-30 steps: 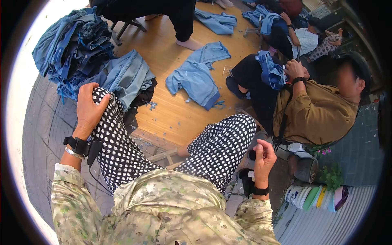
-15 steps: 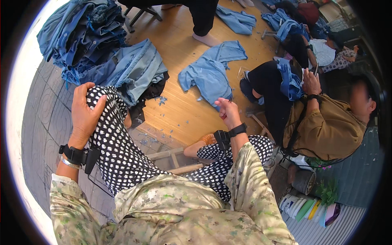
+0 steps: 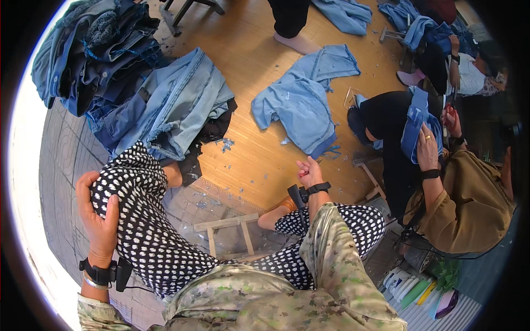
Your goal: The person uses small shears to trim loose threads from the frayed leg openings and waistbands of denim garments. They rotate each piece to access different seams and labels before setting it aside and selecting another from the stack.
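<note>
Left hand (image 3: pixel 99 218) spread flat over the raised left knee (image 3: pixel 130 182) in black-and-white dotted trousers, fingers wide, palm down, holding nothing; likely braced there for balance while seated low. Right hand (image 3: pixel 308 172) stretched forward over the wooden floor (image 3: pixel 248 66), fingers curled in close, perhaps pinching something small and reddish, too tiny to tell for sure. Nearest cloth: a light blue denim garment (image 3: pixel 302 102) spread flat just beyond that hand, long axis running from near the fingertips away toward upper right. Heaped jeans (image 3: pixel 94 60) far left; small wooden stool (image 3: pixel 226 231) between the legs.
</note>
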The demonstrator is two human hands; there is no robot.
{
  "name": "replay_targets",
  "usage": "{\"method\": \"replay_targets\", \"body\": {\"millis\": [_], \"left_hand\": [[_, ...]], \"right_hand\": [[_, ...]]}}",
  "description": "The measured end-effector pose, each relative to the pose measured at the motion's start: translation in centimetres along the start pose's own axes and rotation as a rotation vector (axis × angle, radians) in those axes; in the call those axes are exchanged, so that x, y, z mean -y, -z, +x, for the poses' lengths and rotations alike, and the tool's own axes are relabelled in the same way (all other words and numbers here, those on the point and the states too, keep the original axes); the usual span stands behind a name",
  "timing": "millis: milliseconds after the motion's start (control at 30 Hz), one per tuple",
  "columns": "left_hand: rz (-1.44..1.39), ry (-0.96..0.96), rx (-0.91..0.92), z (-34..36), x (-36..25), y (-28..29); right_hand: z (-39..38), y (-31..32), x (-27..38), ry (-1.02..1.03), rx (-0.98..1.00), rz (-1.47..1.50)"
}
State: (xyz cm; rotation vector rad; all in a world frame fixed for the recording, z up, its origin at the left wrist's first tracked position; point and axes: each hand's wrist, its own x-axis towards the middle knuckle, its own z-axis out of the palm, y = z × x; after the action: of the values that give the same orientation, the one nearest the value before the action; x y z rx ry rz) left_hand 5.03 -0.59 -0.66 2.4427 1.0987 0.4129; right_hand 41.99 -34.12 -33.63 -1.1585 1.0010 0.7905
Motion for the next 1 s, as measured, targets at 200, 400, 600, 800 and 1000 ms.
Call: {"method": "replay_targets", "body": {"millis": [200,400,600,800,1000], "left_hand": [[0.016,0.047,0.051,0.5,0.0,-0.4],[0.036,0.109,0.084,0.6,-0.6,-0.3],[0.065,0.08,0.096,0.1,-0.6,-0.1],[0.006,0.065,0.066,1.1,-1.6,-0.9],[-0.083,-0.018,-0.003,1.9,-3.2,-1.8]], "right_hand": [[4.9,0.1,0.0,-0.044,-0.114,0.232],[6.2,-0.5,-0.1,-0.022,-0.203,0.354],[6.3,-0.4,0.2,-0.062,-0.05,0.564],[1.2,-3.6,1.1,0.53,-0.195,0.174],[-13.2,-8.8,3.4,1.178,0.074,-0.148]]}}
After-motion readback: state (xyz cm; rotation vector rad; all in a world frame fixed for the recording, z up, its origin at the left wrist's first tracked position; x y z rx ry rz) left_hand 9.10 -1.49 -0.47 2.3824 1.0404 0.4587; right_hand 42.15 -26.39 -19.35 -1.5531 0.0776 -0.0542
